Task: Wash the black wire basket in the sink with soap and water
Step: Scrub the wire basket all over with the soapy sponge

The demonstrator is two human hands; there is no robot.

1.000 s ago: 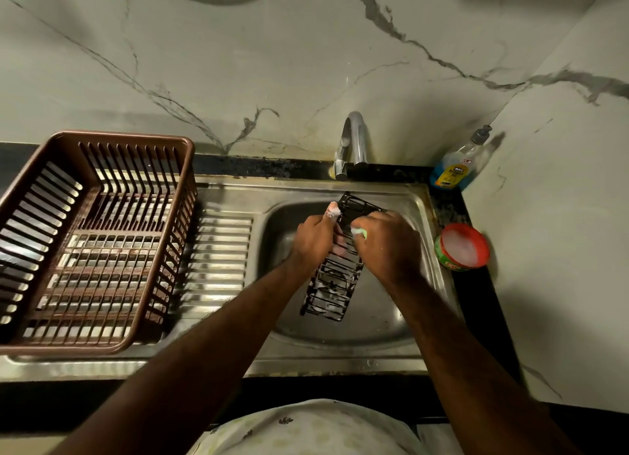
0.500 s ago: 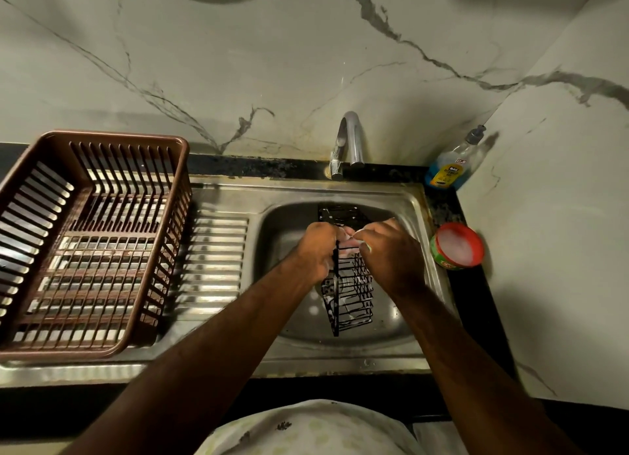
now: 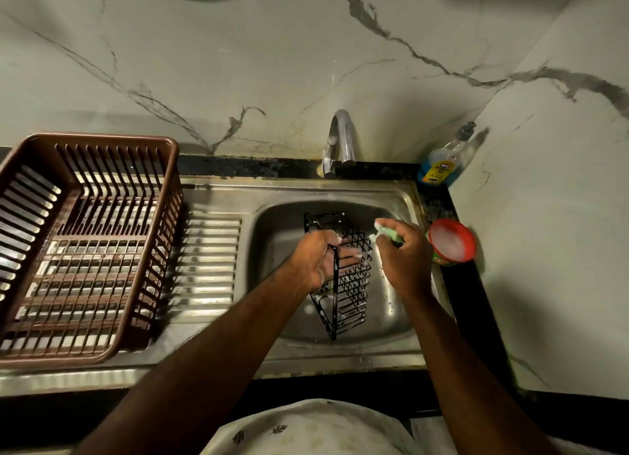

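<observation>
Since the black wire basket is propped on end in the bowl of the stainless steel sink, leaning a bit, here's my read on handling it from the remote seat. Left hand is wrapped round one of the frame wires near the top, fingers poking into the inside, so it's gripping the basket. Right hand is curled round a soapy green sponge, just beside the basket's right face; I can't tell if the sponge is touching the wire.

Going by looks, the basket should be light and stiff: thin coated rods, a criss-cross grid on one face and straight bars lower down. With white suds on it I'd expect it to be slippery, and thin wire gives little to squeeze. So I'd hold the frame rod or a corner where rods meet, not the mesh. It shouldn't break, but it could skid on that smooth steel.

Round about: curved chrome tap behind the bowl, can't see whether it's running. Round red tub of white soap paste sits on the black stone desk right of the sink, clear pump bottle of blue dish liquid in the corner, slatted brown plastic dish rack on the ribbed steel drainboard to the left
</observation>
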